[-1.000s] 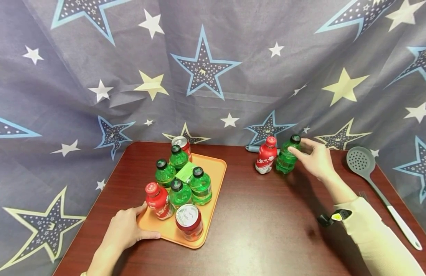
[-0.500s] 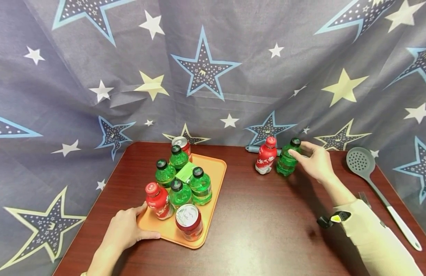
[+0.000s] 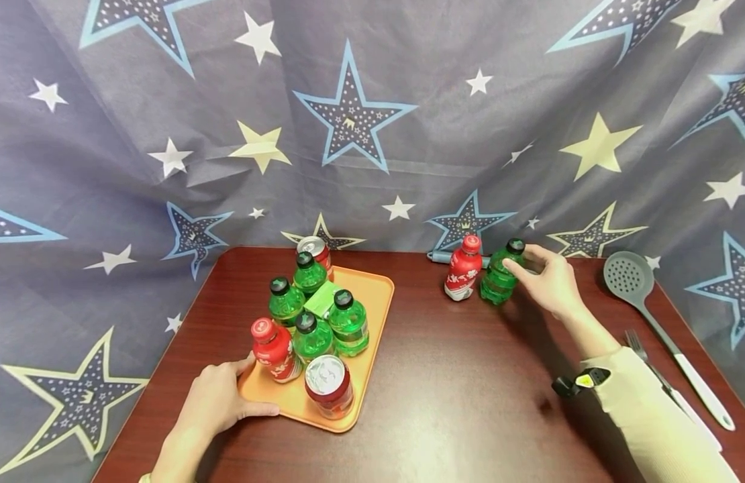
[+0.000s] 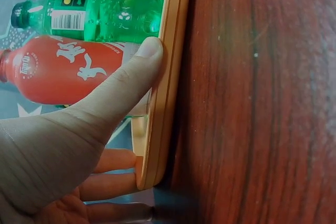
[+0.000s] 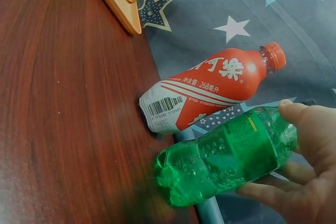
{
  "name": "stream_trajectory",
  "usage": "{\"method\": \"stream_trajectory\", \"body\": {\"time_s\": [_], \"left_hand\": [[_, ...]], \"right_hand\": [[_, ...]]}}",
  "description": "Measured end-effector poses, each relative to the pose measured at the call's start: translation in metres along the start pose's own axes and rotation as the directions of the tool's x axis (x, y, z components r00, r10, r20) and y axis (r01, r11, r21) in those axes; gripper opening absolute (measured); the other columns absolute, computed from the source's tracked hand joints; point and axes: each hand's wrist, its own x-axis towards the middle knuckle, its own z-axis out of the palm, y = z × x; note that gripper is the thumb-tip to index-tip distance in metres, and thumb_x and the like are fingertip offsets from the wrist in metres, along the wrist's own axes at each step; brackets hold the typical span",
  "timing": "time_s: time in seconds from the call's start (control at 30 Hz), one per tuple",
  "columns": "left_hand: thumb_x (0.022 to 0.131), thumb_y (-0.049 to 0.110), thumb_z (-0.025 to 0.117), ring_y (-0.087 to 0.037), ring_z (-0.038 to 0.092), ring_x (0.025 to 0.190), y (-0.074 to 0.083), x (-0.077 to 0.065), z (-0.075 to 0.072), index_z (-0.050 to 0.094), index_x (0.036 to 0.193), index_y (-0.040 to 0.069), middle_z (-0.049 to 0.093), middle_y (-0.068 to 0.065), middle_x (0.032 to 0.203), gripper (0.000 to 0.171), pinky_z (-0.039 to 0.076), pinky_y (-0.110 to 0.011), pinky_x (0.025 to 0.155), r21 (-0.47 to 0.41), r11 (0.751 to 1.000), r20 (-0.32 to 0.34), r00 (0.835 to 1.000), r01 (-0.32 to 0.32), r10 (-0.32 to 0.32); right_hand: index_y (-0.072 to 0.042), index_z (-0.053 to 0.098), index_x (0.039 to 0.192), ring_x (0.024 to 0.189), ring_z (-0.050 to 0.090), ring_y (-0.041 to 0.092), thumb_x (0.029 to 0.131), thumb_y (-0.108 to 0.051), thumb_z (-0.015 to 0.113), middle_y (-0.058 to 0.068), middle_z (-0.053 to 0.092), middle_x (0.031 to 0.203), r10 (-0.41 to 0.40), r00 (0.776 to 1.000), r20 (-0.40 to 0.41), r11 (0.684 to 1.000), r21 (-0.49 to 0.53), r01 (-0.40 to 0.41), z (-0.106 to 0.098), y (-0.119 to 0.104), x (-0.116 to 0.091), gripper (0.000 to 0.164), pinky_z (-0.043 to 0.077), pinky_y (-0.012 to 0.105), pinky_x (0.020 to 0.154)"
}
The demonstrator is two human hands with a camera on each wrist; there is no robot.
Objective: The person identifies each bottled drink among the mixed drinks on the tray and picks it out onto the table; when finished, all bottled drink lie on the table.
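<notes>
In the head view, my left hand (image 3: 214,398) holds the near left corner of an orange tray (image 3: 377,295), thumb on the front edge and fingers along the side. On the tray stand several green soda bottles (image 3: 350,329), a red bottle (image 3: 277,355) beside that hand, and two red drink cans, the nearer can (image 3: 329,389) at the front. Toward the back right, my right hand (image 3: 550,278) grips a green soda bottle (image 5: 226,156) near its top, thumb on one side and fingers on the other. The bottle is upright, its base at the tabletop, close beside another red bottle (image 3: 462,268).
A grey slotted skimmer (image 3: 629,276) with a white handle lies along the right edge. The fork (image 3: 637,345) lies partly under the right sleeve. A blue-grey handle (image 3: 440,257) lies behind the red bottle. The star-patterned curtain (image 3: 372,134) hangs along the table's back edge.
The green bottle in my right hand has come down slightly. My left hand stays at the tray corner. The head view has shifted a little, showing more of the fork.
</notes>
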Motion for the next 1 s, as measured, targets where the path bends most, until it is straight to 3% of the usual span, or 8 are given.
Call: {"method": "stream_trajectory", "body": {"time_s": [0.17, 0.27, 0.4, 0.57, 0.7, 1.0], "left_hand": [[0.051, 0.074, 0.096, -0.046, 0.073, 0.100, 0.002, 0.003, -0.001, 0.068, 0.140, 0.000, 0.074, -0.031, 0.122, 0.119, 0.058, -0.063, 0.086, -0.005, 1.000, 0.026, 1.000, 0.011, -0.011], [0.051, 0.073, 0.096, -0.046, 0.073, 0.101, 0.002, 0.003, -0.001, 0.068, 0.139, 0.000, 0.074, -0.030, 0.123, 0.118, 0.058, -0.063, 0.087, -0.004, 1.000, 0.034, 0.999, 0.017, -0.017], [0.050, 0.071, 0.097, -0.046, 0.073, 0.101, 0.002, 0.004, 0.000, 0.069, 0.138, -0.001, 0.075, -0.030, 0.122, 0.117, 0.058, -0.063, 0.088, -0.003, 1.000, 0.032, 0.999, 0.012, -0.012], [0.050, 0.072, 0.097, -0.046, 0.073, 0.100, 0.003, 0.006, -0.001, 0.069, 0.137, -0.001, 0.075, -0.029, 0.122, 0.117, 0.059, -0.063, 0.087, -0.005, 1.000, 0.030, 1.000, -0.001, 0.001], [0.050, 0.073, 0.097, -0.046, 0.073, 0.101, 0.005, 0.007, -0.002, 0.070, 0.137, -0.002, 0.075, -0.029, 0.122, 0.117, 0.059, -0.063, 0.087, -0.007, 1.000, 0.033, 0.999, -0.008, 0.008], [0.050, 0.069, 0.098, -0.045, 0.073, 0.099, 0.002, 0.007, -0.004, 0.070, 0.135, -0.001, 0.076, -0.028, 0.120, 0.114, 0.059, -0.063, 0.087, -0.012, 1.000, 0.043, 0.999, 0.000, 0.001]], "right_hand": [[-0.005, 0.072, 0.130, 0.114, 0.076, 0.038, 0.098, -0.033, 0.078, 0.020, 0.078, 0.123, -0.017, 1.000, 0.001, 1.000, 0.012, 0.017, -0.003, -0.005, 0.002, 0.042, 0.045, 0.000, 0.081], [-0.008, 0.071, 0.134, 0.110, 0.077, 0.016, 0.097, -0.030, 0.080, 0.019, 0.077, 0.126, -0.029, 0.999, -0.018, 0.999, 0.044, 0.030, -0.006, -0.008, 0.005, 0.044, 0.049, 0.003, 0.085], [-0.008, 0.069, 0.139, 0.108, 0.067, -0.010, 0.096, -0.025, 0.081, 0.020, 0.074, 0.133, -0.046, 0.997, -0.066, 0.992, 0.117, 0.053, -0.013, -0.018, 0.009, 0.048, 0.052, 0.005, 0.093], [-0.008, 0.071, 0.136, 0.118, 0.070, -0.003, 0.093, -0.017, 0.083, 0.016, 0.075, 0.134, -0.103, 0.987, -0.127, 0.982, 0.147, 0.121, -0.023, -0.043, 0.010, 0.046, 0.052, 0.009, 0.100], [-0.008, 0.071, 0.135, 0.120, 0.069, -0.006, 0.092, -0.010, 0.083, 0.017, 0.075, 0.134, -0.174, 0.978, -0.116, 0.964, 0.181, 0.193, -0.023, -0.066, 0.006, 0.045, 0.053, 0.012, 0.102], [-0.001, 0.072, 0.132, 0.115, 0.071, -0.005, 0.087, 0.003, 0.082, 0.021, 0.076, 0.128, -0.326, 0.945, -0.027, 0.874, 0.371, 0.312, 0.006, -0.113, -0.008, 0.046, 0.058, 0.024, 0.102]]}}
